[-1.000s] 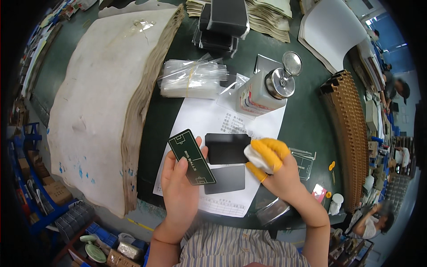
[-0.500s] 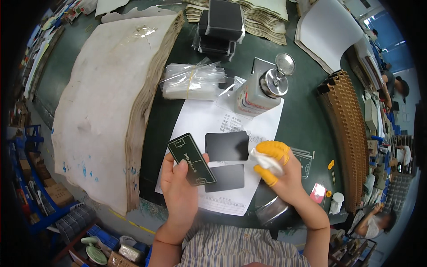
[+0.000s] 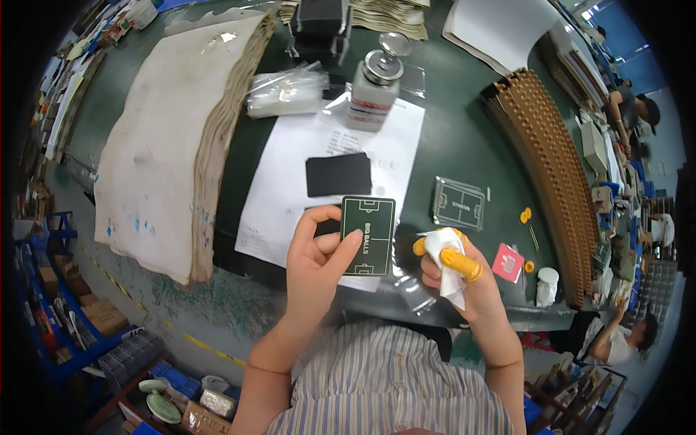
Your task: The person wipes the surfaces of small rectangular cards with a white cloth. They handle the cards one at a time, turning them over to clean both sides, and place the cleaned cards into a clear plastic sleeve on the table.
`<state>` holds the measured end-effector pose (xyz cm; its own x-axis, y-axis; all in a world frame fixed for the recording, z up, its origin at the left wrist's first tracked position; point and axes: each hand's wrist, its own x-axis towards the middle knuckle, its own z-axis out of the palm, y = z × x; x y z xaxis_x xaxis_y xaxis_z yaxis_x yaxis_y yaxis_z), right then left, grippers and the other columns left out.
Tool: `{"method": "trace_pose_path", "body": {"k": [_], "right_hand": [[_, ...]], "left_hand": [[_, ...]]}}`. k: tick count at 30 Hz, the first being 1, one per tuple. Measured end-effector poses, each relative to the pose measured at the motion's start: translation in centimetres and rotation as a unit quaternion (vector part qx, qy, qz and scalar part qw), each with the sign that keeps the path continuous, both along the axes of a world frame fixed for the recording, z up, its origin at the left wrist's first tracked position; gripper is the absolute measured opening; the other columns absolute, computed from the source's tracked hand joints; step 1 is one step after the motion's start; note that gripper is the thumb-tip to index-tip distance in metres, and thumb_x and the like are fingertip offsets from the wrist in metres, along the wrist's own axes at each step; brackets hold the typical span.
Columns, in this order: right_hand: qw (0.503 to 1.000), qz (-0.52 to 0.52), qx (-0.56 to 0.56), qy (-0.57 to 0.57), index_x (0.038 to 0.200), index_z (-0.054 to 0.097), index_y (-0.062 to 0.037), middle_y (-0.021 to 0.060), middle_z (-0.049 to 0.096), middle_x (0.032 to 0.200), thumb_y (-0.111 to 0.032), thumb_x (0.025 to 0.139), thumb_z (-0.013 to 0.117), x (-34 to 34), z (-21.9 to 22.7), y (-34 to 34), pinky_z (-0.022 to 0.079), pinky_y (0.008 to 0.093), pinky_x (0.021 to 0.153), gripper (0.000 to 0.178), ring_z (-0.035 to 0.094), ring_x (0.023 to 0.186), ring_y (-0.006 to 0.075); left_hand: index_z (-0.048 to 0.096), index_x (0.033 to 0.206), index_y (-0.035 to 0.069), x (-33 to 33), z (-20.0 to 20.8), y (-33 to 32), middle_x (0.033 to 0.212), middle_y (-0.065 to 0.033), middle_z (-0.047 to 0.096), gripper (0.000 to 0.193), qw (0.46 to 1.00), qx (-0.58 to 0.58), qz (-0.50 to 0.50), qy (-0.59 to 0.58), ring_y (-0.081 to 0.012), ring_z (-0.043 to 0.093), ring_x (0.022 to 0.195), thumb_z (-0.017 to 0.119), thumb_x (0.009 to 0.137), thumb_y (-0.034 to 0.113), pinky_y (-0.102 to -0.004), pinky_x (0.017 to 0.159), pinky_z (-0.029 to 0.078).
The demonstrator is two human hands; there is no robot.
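Note:
My left hand [image 3: 317,257] holds a small dark green card [image 3: 367,235] printed with white pitch lines, upright in front of my chest. My right hand [image 3: 457,272], with yellow finger cots on two fingers, is closed on a crumpled white cloth [image 3: 449,264] just right of the card. On the white paper sheet [image 3: 290,181] beyond the card lies a black rectangular piece [image 3: 338,175]. A clear-cased green card [image 3: 458,203] lies on the dark green table [image 3: 449,138] to the right.
A white dispenser bottle with a metal top [image 3: 375,88] stands at the sheet's far edge, beside a bag of clear plastic [image 3: 285,92]. A tall stack of beige sheets [image 3: 167,138] fills the left. Brown cardboard pieces [image 3: 551,167] stand along the right. Another person [image 3: 616,341] sits at lower right.
My view has shifted, so everything sits further right and lower. My left hand has turned the green card from slanted to upright. My right hand with the cloth has drawn back from the paper.

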<state>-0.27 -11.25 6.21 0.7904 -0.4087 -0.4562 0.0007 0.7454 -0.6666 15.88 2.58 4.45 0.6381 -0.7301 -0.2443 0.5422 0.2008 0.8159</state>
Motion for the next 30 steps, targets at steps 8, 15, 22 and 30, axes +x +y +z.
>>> {"method": "trace_pose_path", "body": {"k": [8,15,22,30], "right_hand": [[0.997,-0.066,0.013,-0.037,0.118,0.048,-0.0026,0.0124,0.054,0.109,-0.013,0.088,0.056,-7.7,-0.5,2.1,0.037,0.0257,0.058,0.033,0.047,0.074,0.0148],[0.979,-0.152,0.049,-0.13,0.122,0.046,-0.0019,0.0122,0.053,0.112,-0.017,0.091,0.052,-14.1,-2.3,2.2,0.039,0.0273,0.059,0.035,0.048,0.077,0.016],[0.969,-0.213,0.0,-0.124,0.123,0.045,-0.0016,0.0115,0.053,0.111,-0.019,0.09,0.053,-16.6,-2.3,2.4,0.039,0.0278,0.059,0.038,0.047,0.076,0.0156],[0.966,-0.196,0.071,-0.152,0.123,0.045,-0.002,0.01,0.052,0.109,-0.021,0.092,0.051,-16.2,-2.6,2.1,0.04,0.0273,0.06,0.037,0.046,0.076,0.0147]], "left_hand": [[0.041,0.116,0.0,-6.1,0.8,-1.3,0.089,-0.0144,0.068,0.029,0.997,-0.005,-0.076,0.001,-0.0099,0.064,0.075,0.054,0.089,-0.001,-0.0206,0.065,0.051],[0.041,0.119,0.001,-11.1,0.5,-2.8,0.096,-0.0099,0.066,0.031,0.988,-0.001,-0.143,0.051,-0.0079,0.061,0.084,0.054,0.092,0.004,-0.0209,0.072,0.047],[0.037,0.127,0.002,-12.8,0.4,-3.2,0.106,-0.0111,0.064,0.043,0.971,-0.007,-0.236,0.023,-0.0117,0.063,0.086,0.035,0.1,0.034,-0.0251,0.074,0.05],[0.031,0.133,0.001,-13.3,1.0,-2.9,0.113,-0.0144,0.061,0.054,0.97,0.011,-0.244,0.01,-0.0167,0.062,0.098,0.027,0.1,0.043,-0.0289,0.08,0.05]]}}
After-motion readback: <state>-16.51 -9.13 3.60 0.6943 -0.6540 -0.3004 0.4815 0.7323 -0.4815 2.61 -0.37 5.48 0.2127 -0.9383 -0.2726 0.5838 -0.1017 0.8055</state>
